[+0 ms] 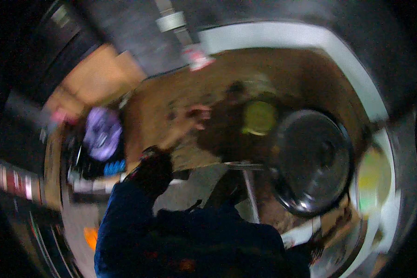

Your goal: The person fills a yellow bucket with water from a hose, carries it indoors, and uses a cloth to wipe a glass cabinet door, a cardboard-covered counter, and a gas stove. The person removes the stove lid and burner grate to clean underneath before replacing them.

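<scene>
My left hand (pixel 197 117) reaches out over a brown mottled counter (pixel 153 104), its fingers spread and blurred, and nothing shows in it. Something dark, perhaps a band, circles that wrist. A large dark round pan (pixel 312 160) with a shiny rim fills the right side and overlaps the counter's front edge. At its lower right rim is my right hand (pixel 338 222), which seems to grip it; the pan hides part of the fingers. Between my left hand and the pan sits a yellow-green round dish or lid (pixel 260 118).
A white raised border (pixel 264 34) runs along the back and right. A pale bowl (pixel 373 180) with yellow and green stands right of the pan. To the left are a cardboard box (pixel 93 73) and a purple item (pixel 103 133). A red-and-white object (pixel 196 58) lies at the back.
</scene>
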Demonstrator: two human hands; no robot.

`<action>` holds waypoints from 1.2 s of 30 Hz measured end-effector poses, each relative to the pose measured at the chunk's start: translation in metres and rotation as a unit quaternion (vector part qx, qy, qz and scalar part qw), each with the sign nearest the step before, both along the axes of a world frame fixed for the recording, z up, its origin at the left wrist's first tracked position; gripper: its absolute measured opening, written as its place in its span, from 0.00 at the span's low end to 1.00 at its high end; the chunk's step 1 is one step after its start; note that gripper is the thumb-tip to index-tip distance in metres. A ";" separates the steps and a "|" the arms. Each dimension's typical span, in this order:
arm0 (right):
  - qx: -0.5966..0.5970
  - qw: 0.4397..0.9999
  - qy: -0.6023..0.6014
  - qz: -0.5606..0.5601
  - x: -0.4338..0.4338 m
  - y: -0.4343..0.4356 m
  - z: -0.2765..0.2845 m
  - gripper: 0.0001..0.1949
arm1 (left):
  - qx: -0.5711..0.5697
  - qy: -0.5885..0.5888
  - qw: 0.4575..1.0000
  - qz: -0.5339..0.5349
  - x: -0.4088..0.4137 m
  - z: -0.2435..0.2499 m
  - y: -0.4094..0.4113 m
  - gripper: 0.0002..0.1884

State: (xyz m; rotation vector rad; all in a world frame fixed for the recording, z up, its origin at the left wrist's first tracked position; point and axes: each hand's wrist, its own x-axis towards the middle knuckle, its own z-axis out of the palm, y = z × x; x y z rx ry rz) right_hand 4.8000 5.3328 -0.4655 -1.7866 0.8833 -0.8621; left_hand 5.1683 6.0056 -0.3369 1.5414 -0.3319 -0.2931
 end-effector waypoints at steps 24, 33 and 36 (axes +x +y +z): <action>-0.380 0.861 -0.130 0.314 0.179 0.402 0.151 0.19 | -0.066 0.204 0.833 0.511 -0.432 -0.035 0.233 0.25; -0.180 0.745 -0.104 0.633 0.174 0.714 0.118 0.13 | -0.065 0.136 0.702 0.696 -0.552 -0.030 0.310 0.23; -0.200 0.701 -0.107 0.676 0.131 0.783 0.138 0.12 | -0.044 0.129 0.671 0.729 -0.576 -0.036 0.327 0.19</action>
